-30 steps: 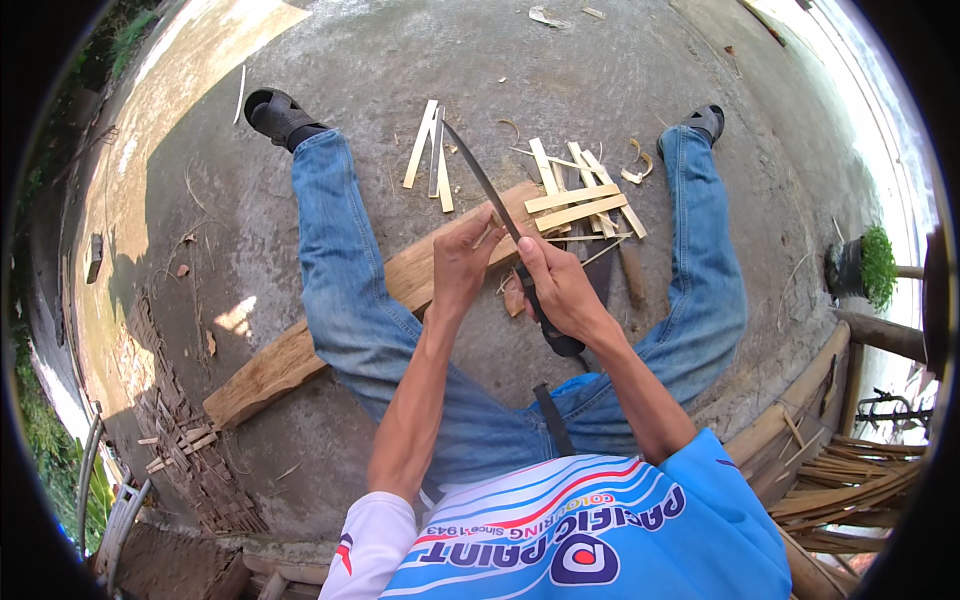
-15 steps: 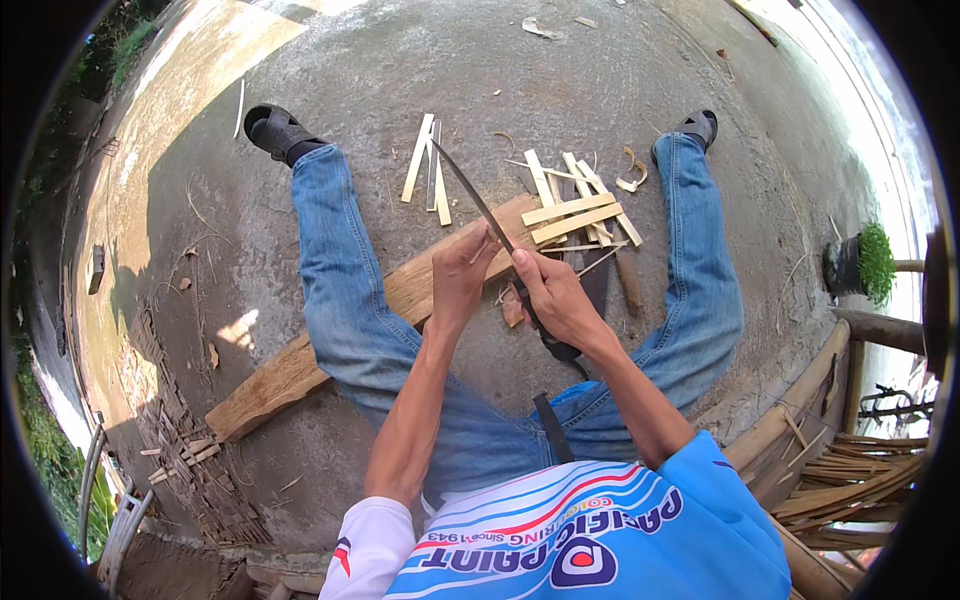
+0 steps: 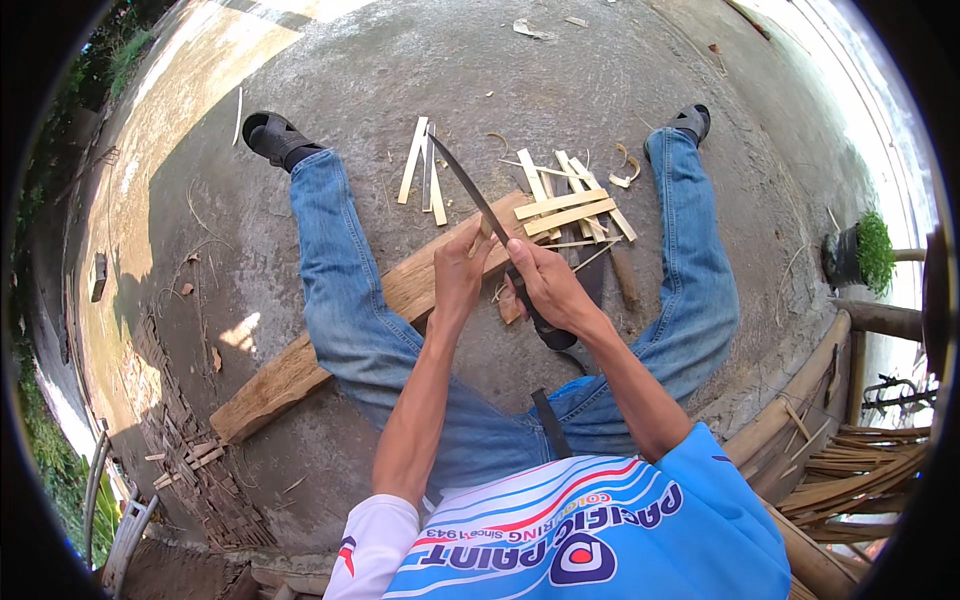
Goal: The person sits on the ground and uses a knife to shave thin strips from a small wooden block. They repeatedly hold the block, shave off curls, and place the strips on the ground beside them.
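My right hand [image 3: 545, 284] is closed round the black handle [image 3: 553, 333] of a long machete. Its dark blade [image 3: 463, 174] slants up and to the left, away from me. Beside the blade, my left hand [image 3: 460, 268] pinches a small pale piece of wood [image 3: 487, 228] that seems to touch the blade; most of it is hidden by the fingers. Both hands are above a thick wooden plank [image 3: 275, 388], which lies slantwise on the ground and passes beneath my left leg.
Several pale flat strips [image 3: 564, 215] lie heaped past the plank's far end, by a dark blade-like piece with a wooden handle [image 3: 625, 278]. More strips [image 3: 412, 160] lie left of them. Wood shavings [image 3: 627, 166] are near my right foot. A potted plant [image 3: 875, 252] stands far right.
The whole view has shifted slightly. The machete and both hands keep nearly the same pose, and a little more of the pale piece shows above my left fingers.
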A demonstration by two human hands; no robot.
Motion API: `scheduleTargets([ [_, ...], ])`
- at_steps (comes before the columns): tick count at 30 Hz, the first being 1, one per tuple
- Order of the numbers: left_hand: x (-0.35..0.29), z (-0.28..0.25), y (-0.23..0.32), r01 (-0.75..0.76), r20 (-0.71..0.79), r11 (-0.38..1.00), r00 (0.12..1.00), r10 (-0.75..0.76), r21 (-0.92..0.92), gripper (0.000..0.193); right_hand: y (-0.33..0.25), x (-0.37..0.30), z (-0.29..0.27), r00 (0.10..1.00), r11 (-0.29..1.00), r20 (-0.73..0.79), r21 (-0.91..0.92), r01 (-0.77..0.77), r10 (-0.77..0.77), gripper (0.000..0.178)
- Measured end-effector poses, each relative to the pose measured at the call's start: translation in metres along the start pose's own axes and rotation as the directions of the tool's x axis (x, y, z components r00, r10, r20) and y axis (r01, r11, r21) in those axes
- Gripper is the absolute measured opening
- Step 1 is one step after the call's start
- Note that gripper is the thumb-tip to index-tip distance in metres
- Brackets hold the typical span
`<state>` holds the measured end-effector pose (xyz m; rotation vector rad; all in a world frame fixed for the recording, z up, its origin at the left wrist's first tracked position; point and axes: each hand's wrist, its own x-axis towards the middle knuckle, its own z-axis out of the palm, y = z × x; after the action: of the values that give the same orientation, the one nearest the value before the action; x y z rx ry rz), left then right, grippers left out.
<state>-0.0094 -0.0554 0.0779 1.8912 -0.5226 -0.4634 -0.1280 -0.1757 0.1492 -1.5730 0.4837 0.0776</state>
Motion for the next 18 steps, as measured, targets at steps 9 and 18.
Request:
scheduleTargets([
  [9, -0.022, -0.010, -0.017, -0.064, -0.078, 0.954, 0.993, 0.090, 0.294, 0.067, 0.007, -0.002, 0.001, 0.992, 0.996, -0.098, 0.033, 0.078, -0.075, 0.054],
  [18, -0.033, -0.038, -0.029, 0.131, -0.216, 0.976, 0.962, -0.167, -0.172, 0.059, -0.029, -0.018, 0.000, 0.992, 0.993, -0.057, -0.046, 0.108, -0.111, 0.054],
])
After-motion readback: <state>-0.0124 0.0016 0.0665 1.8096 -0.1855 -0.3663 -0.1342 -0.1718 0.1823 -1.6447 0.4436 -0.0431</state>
